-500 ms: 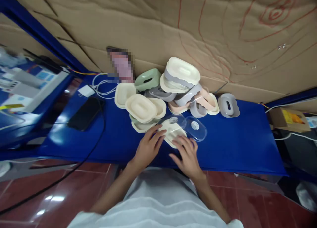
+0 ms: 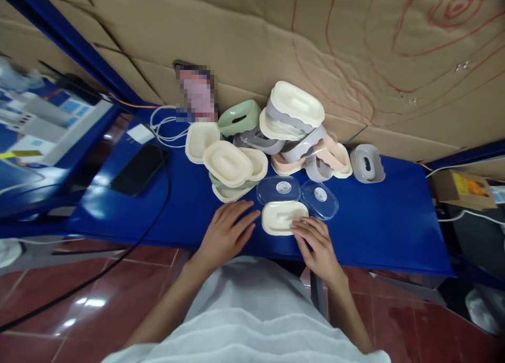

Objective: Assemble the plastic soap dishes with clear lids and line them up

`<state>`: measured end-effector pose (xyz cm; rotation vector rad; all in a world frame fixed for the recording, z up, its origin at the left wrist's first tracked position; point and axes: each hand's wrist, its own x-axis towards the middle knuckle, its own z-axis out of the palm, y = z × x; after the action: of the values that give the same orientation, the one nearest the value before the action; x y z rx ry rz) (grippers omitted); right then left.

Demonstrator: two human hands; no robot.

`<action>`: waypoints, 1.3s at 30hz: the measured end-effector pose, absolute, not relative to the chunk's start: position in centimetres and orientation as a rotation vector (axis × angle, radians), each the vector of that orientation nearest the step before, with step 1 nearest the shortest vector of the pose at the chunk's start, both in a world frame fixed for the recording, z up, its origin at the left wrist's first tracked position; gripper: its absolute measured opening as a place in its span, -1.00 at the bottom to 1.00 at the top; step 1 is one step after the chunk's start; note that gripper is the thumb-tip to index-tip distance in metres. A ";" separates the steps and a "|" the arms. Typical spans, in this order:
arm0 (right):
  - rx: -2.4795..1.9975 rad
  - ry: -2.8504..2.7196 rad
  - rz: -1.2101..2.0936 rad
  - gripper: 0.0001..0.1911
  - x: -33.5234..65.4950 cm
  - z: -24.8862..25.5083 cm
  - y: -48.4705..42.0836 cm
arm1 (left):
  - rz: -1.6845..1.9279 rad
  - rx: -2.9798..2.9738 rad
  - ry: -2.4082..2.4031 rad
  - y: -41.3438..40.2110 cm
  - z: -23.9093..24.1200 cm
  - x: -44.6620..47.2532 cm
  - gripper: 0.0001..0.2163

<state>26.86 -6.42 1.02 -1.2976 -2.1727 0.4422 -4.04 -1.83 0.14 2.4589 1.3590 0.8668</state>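
A cream oval tray (image 2: 276, 223) with a raised middle lies flat on the blue table (image 2: 379, 231) close to me. My right hand (image 2: 315, 243) rests its fingertips on the tray's right end, fingers stretched out. Just left of the tray, my left hand (image 2: 229, 231) hovers with its fingers apart, holding nothing. Behind the tray lies a clear oval lid (image 2: 266, 188) with a round sticker. A second clear lid (image 2: 329, 202) is beside it to the right, slanted.
Behind the lids is a heap of cream trays (image 2: 228, 164), a green box (image 2: 239, 119), grey and peach parts, and a stacked cream box (image 2: 298, 104). One grey box (image 2: 367, 164) stands at right. A black phone (image 2: 138, 171) and cables lie left. Cardboard (image 2: 252, 37) closes the back.
The cream tray has turned from slanted to lengthwise and now lies apart from the clear lid that overlapped it. My left hand has drawn away leftward; my right hand has moved right.
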 end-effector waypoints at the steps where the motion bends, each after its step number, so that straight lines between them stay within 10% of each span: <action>1: -1.287 -2.166 0.436 -0.63 26.1 1.2 -6.3 | 0.865 2.440 1.480 -1.5 0.1 -4.4 -0.67; 15: -1.215 -2.331 0.364 -0.70 20.7 -0.3 -3.3 | 0.961 2.142 1.897 2.4 -0.6 -6.5 -0.55; 25: -1.298 -2.235 0.285 -0.77 23.1 0.5 -5.6 | 1.001 2.129 1.477 3.8 2.2 -8.5 -0.86; 39: -1.237 -1.923 0.134 -0.38 22.1 -0.8 -6.6 | 1.111 2.331 1.063 -1.2 0.6 -3.0 -0.87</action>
<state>22.10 -6.57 -0.79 -1.2371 -1.9231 0.1336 -2.98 -1.19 0.58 2.3311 1.0631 1.1114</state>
